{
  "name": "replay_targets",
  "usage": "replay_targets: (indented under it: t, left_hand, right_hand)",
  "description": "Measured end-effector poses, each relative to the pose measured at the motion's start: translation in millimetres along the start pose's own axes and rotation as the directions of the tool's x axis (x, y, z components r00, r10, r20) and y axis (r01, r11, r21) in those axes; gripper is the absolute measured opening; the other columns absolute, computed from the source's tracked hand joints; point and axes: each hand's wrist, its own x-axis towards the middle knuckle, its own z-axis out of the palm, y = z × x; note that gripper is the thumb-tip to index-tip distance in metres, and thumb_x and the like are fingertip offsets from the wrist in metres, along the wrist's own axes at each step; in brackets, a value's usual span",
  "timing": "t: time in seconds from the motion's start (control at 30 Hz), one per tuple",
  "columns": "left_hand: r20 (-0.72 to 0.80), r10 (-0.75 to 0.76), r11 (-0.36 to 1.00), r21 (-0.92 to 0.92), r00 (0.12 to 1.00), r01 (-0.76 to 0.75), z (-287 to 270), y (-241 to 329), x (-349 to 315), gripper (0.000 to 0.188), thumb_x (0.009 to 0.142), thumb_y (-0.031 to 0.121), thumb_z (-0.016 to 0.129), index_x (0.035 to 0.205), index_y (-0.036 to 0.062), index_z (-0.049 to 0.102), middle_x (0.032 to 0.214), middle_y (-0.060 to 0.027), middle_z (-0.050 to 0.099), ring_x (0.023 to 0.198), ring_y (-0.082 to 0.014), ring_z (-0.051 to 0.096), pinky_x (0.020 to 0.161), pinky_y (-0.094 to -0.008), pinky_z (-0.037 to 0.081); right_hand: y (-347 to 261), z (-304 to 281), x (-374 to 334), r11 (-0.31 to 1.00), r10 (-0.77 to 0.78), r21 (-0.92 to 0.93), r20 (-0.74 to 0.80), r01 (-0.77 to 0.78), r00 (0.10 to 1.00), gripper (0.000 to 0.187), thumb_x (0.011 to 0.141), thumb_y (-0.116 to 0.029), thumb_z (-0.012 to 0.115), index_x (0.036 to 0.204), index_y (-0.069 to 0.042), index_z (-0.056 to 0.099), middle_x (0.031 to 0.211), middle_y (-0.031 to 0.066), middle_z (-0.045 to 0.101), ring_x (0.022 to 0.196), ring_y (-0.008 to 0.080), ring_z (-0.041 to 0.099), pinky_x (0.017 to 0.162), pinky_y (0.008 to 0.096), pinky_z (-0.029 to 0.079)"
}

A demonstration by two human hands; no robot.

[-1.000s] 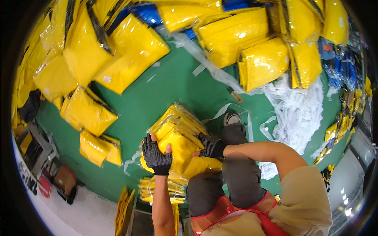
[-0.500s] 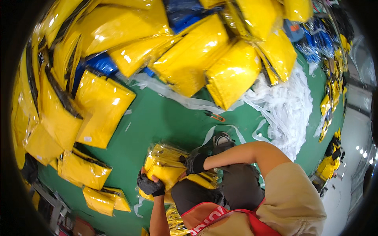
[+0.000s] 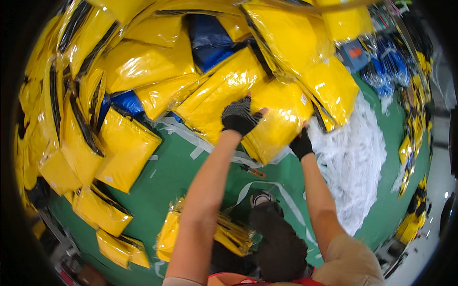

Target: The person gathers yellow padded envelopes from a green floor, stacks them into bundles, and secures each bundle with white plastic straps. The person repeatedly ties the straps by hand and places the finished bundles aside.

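My left hand [image 3: 241,117], in a dark fingerless glove, lies open with its thumb stretched out on a yellow clear-wrapped package [image 3: 286,107] in the heap ahead of me. Gloved likewise, my right hand [image 3: 301,144] is at the lower right edge of that package, beside the white strips. A fingertip shows at the edge; most of its fingers are hidden, so its grip cannot be made out. By my legs lies a small stack of yellow packages [image 3: 234,233], partly covered by my left forearm.
Many yellow packages [image 3: 124,148] lie heaped to the left and ahead, with blue ones [image 3: 207,40] among them. White strips [image 3: 350,162] form a big pile at right. Orange-handled snips [image 3: 253,170] lie on the green floor [image 3: 176,167] before my shoe [image 3: 261,196].
Both hands have left the small stack by my legs and reached forward to the heap. They are now at one yellow package there. The view has shifted slightly.
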Motion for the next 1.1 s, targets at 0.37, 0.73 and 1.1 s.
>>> replay_targets:
  t: [0.37, 0.73, 1.1]
  left_hand:
    - [0.445, -0.170, 0.097, -0.880, 0.879, 0.464, 76.8, 5.2, -228.5, 0.053, 0.082, 0.024, 0.063, 0.124, 0.0032, 0.040, 0.126, -0.0101, 0.045, 0.113, -0.0221, 0.045, 0.095, -0.0365, 0.036]
    - [0.066, -0.197, -0.885, -0.441, 0.978, -0.149, 168.0, -37.9, -118.8, 0.074, 0.081, 0.057, 0.045, 0.135, 0.0096, 0.027, 0.139, -0.0058, 0.031, 0.126, -0.0234, 0.031, 0.108, -0.0368, 0.022]
    - [-0.251, -0.451, 0.114, -0.968, 0.857, -0.224, -19.1, -65.9, -206.8, 0.072, 0.069, 0.031, 0.075, 0.124, 0.0040, 0.037, 0.125, -0.0083, 0.041, 0.115, -0.0201, 0.041, 0.096, -0.0343, 0.036]
  right_hand:
    - [-45.3, 222.8, -112.5, -0.136, 0.433, -0.642, 0.646, 0.755, 0.628, 0.070, 0.068, -0.039, 0.073, 0.123, -0.006, 0.046, 0.118, 0.0117, 0.053, 0.110, 0.0241, 0.049, 0.095, 0.0346, 0.037]
    - [61.3, 345.6, 47.6, -0.747, 0.600, -0.095, 0.333, 0.659, 0.728, 0.120, 0.043, -0.069, 0.070, 0.136, -0.005, 0.028, 0.138, 0.0213, 0.030, 0.127, 0.0312, 0.031, 0.105, 0.0368, 0.024]
    - [-10.5, 307.5, -117.1, -0.029, 0.383, -0.524, 0.781, 0.851, 0.494, 0.072, 0.066, -0.052, 0.067, 0.115, -0.001, 0.051, 0.109, 0.0133, 0.057, 0.100, 0.0244, 0.053, 0.091, 0.0348, 0.039]
